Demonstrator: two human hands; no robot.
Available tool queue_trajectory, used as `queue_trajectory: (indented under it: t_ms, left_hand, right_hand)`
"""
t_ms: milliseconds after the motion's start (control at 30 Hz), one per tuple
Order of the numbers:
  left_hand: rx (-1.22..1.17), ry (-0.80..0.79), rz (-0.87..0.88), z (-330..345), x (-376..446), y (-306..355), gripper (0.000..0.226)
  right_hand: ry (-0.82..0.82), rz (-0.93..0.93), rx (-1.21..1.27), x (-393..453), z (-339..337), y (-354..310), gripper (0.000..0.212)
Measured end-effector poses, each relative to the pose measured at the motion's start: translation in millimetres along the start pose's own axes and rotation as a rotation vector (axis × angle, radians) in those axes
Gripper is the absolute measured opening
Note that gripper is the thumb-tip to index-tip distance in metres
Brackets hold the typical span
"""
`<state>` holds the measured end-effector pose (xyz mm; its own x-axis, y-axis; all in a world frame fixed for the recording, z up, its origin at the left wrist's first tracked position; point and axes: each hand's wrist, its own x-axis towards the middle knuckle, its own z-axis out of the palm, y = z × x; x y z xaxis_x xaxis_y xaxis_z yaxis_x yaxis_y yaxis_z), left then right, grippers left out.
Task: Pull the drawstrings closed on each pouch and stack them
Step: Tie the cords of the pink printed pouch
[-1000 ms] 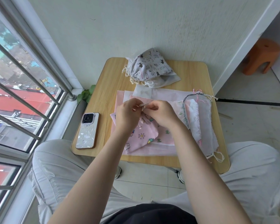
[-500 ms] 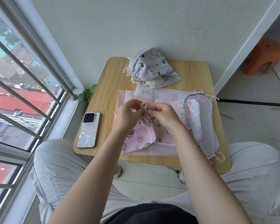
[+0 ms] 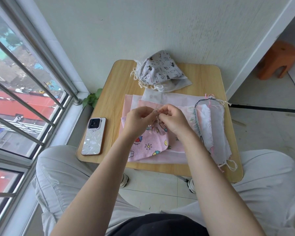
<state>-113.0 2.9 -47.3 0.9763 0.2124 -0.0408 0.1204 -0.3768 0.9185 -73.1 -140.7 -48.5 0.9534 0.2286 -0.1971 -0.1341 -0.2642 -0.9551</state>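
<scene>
Where the two sets of fingertips meet, a pale drawstring is pinched: the left hand and the right hand are both curled closed on the cord just above the mouth of the pink printed pouch, thumbs and forefingers nearly touching. Which strand is held by which hand cannot be told, since the cord is thin and partly hidden by the fingers. The pouch mouth is gathered into folds directly beneath the grip, while its body hangs toward the near edge of the wooden table, resting on a spread of flat, unclosed pouches in pink and white.

For the step to be done well, the strands should probably be drawn apart sideways in opposite directions, so that the channel is cinched evenly and is not bunched to one side. The cloth below is light and likely to be lifted with the cord; the gathered neck may need to be steadied by spare fingers. A firm but short pull seems enough, as the mouth already looks largely puckered.

Farther back, near the wall, the stack of closed pouches is topped by a grey one printed with animals, and that is judged to be the place for this pouch once shut. A phone lies to the left, well apart from the work.
</scene>
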Motion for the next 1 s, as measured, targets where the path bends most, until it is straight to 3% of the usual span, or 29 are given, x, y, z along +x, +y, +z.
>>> queue_trajectory:
  t_ms: [167, 300, 533, 767, 1000]
  left_hand:
    - [-0.048, 0.12, -0.085, -3, -3, 4, 0.013]
    - [-0.113, 0.115, -0.129, -7, -5, 6, 0.017]
    - [-0.019, 0.086, -0.234, 1, -2, 11, 0.012]
    - [-0.077, 0.135, -0.319, 13, 2, 21, 0.017]
    - [-0.134, 0.294, -0.405, 3, 5, 15, 0.02]
  right_hand:
    - [0.122, 0.012, -0.159, 6, -3, 7, 0.004]
    - [0.141, 0.031, -0.106, 6, -10, 4, 0.023]
    - [0.293, 0.157, 0.265, 5, -14, -14, 0.023]
    - [0.174, 0.268, 0.872, 2, -16, -29, 0.031]
    - [0.327, 0.296, 0.812, 11, -13, -12, 0.032]
